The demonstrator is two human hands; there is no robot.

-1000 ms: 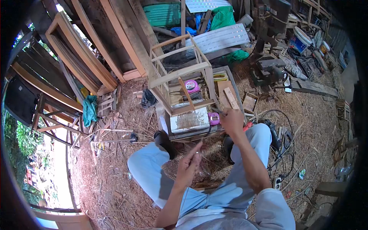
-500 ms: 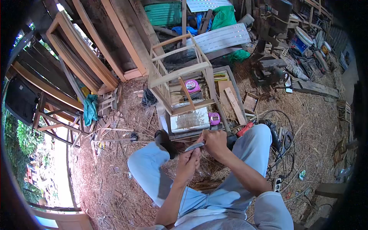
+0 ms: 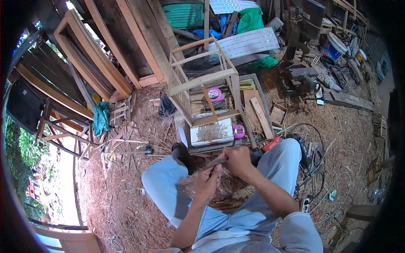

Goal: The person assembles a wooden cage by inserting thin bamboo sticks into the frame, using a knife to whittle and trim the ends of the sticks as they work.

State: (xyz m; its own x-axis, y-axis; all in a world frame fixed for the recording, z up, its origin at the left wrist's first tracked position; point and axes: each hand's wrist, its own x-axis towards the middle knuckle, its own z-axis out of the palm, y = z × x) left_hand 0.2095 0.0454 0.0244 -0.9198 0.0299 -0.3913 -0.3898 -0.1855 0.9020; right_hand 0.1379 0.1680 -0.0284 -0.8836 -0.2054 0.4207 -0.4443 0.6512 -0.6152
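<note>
My right hand [image 3: 238, 161] is closed in a fist around the handle of a knife, and the grey blade [image 3: 215, 162] points left. Just below the blade, my left hand [image 3: 208, 184] is closed, its thumb up close against the knife. A thin wooden strip seems to run through my left fingers, with a narrow length trailing down along the wrist; most of it is hidden by the hands. Beyond the hands a small wooden frame [image 3: 203, 81] with slender bars stands on a low board. A whitish block [image 3: 211, 131] and a pink tape measure [image 3: 238, 131] lie by its base.
A second pink tape measure [image 3: 214, 95] sits inside the frame. Wood offcuts [image 3: 261, 118] lie to its right, near a red-and-black power tool [image 3: 271, 143] and looping cables. Window-like wooden frames [image 3: 90, 55] lean at left. Shavings cover the floor [image 3: 126, 185].
The blade has tilted and lost its bright glint. Both hands stay close together in nearly the same place, while the whole view has shifted slightly.
</note>
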